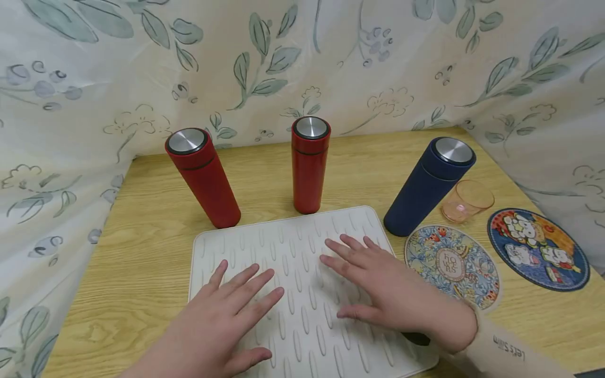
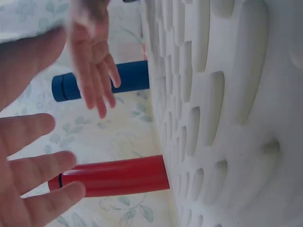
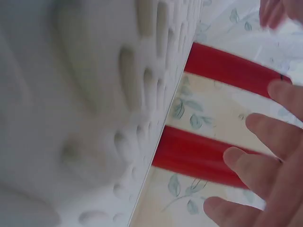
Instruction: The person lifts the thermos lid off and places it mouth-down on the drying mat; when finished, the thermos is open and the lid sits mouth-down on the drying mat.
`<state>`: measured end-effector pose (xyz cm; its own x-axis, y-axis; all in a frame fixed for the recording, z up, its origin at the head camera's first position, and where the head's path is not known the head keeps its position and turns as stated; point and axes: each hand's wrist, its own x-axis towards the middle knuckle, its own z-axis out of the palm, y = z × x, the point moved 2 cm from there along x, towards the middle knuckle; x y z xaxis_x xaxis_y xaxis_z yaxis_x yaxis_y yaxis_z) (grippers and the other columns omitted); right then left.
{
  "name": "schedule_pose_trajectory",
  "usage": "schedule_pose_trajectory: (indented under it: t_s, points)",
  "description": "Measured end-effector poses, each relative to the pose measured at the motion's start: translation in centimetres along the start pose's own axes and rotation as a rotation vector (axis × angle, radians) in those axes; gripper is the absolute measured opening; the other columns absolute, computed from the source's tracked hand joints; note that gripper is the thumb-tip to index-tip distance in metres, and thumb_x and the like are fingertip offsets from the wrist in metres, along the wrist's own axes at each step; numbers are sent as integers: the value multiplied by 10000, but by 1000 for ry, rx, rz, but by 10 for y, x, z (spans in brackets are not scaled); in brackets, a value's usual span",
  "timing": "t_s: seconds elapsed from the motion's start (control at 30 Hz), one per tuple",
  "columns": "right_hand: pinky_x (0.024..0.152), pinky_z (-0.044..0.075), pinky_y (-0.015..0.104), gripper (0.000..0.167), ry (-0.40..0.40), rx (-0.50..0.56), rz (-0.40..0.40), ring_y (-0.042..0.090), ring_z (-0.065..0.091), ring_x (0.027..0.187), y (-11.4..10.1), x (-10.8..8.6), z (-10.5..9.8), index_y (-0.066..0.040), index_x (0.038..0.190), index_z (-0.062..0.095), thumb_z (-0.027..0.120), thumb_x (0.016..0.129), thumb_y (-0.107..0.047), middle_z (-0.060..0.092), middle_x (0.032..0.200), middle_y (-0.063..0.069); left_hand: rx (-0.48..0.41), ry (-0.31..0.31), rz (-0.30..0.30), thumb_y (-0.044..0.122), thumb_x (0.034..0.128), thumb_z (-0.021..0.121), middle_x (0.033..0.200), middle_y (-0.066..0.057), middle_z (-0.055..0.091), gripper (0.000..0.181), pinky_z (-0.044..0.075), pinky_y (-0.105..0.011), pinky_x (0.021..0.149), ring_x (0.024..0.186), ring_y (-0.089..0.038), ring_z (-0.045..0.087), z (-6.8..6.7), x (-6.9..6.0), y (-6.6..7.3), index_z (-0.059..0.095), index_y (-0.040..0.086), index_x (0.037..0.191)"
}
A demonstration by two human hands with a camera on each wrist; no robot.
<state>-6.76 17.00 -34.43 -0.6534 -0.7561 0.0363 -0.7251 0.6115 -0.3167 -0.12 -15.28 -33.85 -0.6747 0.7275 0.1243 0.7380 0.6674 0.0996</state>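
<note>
Above a white ridged mat (image 1: 293, 252), my left hand (image 1: 222, 310) spreads its fingers and holds nothing. Over the mat's right part my right hand (image 1: 378, 286) also has its fingers apart, with nothing in its grasp. Behind the mat stand a matte red thermos flask (image 1: 208, 184) at the left and a glossy red thermos flask (image 1: 309, 173) in the middle. A dark blue thermos flask (image 1: 420, 189) rises by the mat's back right corner. All three have silver-topped lids. In the left wrist view, the fingers (image 2: 47, 165) are apart from the mat.
To the right, an orange-tinted clear cup (image 1: 468, 202) stands behind a round floral coaster (image 1: 454, 265). A second round coaster with cartoon figures (image 1: 539, 249) lies farther right. Leaf-patterned cloth (image 1: 264, 63) hangs behind and beside the wooden table (image 1: 118, 252).
</note>
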Motion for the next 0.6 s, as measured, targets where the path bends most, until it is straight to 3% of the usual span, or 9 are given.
schedule_pose_trajectory:
  t_s: [0.13, 0.23, 0.33, 0.43, 0.6]
  points:
    - [1133, 559, 588, 667, 149, 103, 75, 310, 652, 1433, 15, 16, -11, -152, 1604, 592, 826, 1009, -341, 642, 1590, 69, 16, 184, 31, 578, 979, 797, 1473, -33, 708, 685, 575, -665, 1064, 1286, -238, 709, -6, -4, -2, 647, 205, 1535]
    - [1063, 605, 563, 604, 187, 261, 217, 314, 715, 1329, 28, 38, -20, -119, 1590, 596, 789, 1038, -270, 705, 1500, 97, -1, 276, 28, 554, 1064, 686, 1386, -9, 740, 565, 619, -594, 1020, 1195, -202, 724, -6, -7, -4, 674, 188, 1495]
    - [1071, 594, 574, 673, 221, 450, 392, 361, 689, 1333, 43, 68, -27, -120, 1643, 501, 775, 1045, -264, 660, 1525, 151, -19, 341, 13, 568, 1135, 514, 1344, 7, 749, 555, 638, -550, 987, 1163, -183, 726, -5, -10, -8, 682, 170, 1482]
    - [1114, 565, 593, 829, 286, 608, 531, 392, 614, 1405, 56, 97, -31, -156, 1705, 349, 803, 1022, -279, 566, 1585, 176, -33, 388, -1, 550, 1155, 454, 1313, 0, 760, 561, 642, -518, 950, 1147, -189, 735, -3, -12, -12, 697, 148, 1461]
    - [1142, 541, 605, 980, 366, 733, 586, 413, 530, 1478, 68, 133, -28, -174, 1724, 269, 875, 961, -276, 492, 1637, 156, -39, 432, -23, 518, 1158, 444, 1276, -7, 770, 542, 637, -475, 903, 1098, -211, 742, -1, -14, -18, 719, 129, 1417]
